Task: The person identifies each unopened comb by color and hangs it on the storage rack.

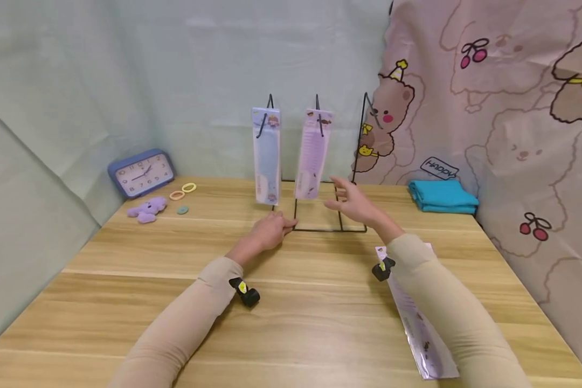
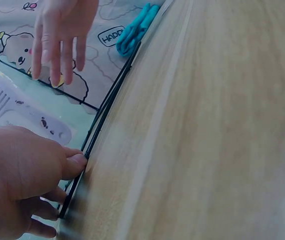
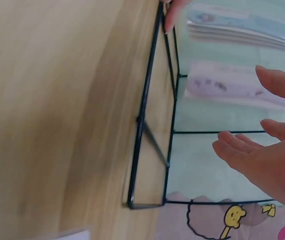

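Note:
A black wire display rack (image 1: 330,230) stands at the back of the table. My left hand (image 1: 270,230) pinches the front wire of its base, as the left wrist view also shows at the thumb (image 2: 75,165). From the rack's left hook hang blue packaged combs (image 1: 268,161), seen stacked in the right wrist view. On the middle hook hangs a purple packaged comb (image 1: 312,156). My right hand (image 1: 356,203) is in the air just right of that comb, fingers spread and holding nothing. The right-hand hook (image 1: 373,110) carries no pack.
Another purple packaged comb (image 1: 429,350) lies on the table, partly under my right forearm. At the left are a blue clock (image 1: 143,171), a purple plush toy (image 1: 147,209) and small hair ties (image 1: 189,187). A folded teal cloth (image 1: 442,196) lies at the back right.

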Motion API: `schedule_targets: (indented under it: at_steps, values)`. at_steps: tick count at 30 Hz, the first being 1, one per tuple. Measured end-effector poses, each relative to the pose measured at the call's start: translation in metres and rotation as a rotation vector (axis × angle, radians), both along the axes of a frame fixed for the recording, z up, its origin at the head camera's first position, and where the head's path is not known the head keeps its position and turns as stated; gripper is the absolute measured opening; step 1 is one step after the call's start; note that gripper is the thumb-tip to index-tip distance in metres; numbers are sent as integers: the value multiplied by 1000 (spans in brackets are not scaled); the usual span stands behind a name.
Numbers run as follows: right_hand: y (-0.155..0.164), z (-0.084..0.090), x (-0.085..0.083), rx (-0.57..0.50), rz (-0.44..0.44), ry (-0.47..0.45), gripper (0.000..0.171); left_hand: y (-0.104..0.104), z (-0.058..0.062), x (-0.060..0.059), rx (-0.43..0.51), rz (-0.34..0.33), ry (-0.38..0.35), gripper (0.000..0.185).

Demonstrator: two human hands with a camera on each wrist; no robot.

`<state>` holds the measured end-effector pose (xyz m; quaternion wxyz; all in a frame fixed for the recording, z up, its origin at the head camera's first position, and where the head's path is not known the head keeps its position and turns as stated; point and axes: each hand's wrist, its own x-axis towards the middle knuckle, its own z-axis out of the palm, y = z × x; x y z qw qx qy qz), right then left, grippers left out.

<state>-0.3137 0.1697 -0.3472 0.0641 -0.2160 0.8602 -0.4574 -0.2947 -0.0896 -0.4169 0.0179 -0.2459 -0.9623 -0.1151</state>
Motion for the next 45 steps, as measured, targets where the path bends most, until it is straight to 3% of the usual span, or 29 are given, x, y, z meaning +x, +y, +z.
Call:
schedule_targets:
  at_steps: [13,19,24,29,37,45]
  values:
    - [32,-7,16,61,5,48,73,-1,2,1,22,2,-18,38]
    - [54,-2,44,146,69,65,70,-2,-3,1,20,-8,-7,38]
    - [72,-4,72,321,107,41,71,-2,-3,0,10,-6,0,37]
    - [86,-6,89,490,88,34,78,-1,1,0,8,-6,0,37]
    - [101,-1,113,670,2,-22,100,1,-1,2,14,-14,-24,38]
    - [103,0,122,734,-18,-136,119,-1,-2,0,13,3,-14,38]
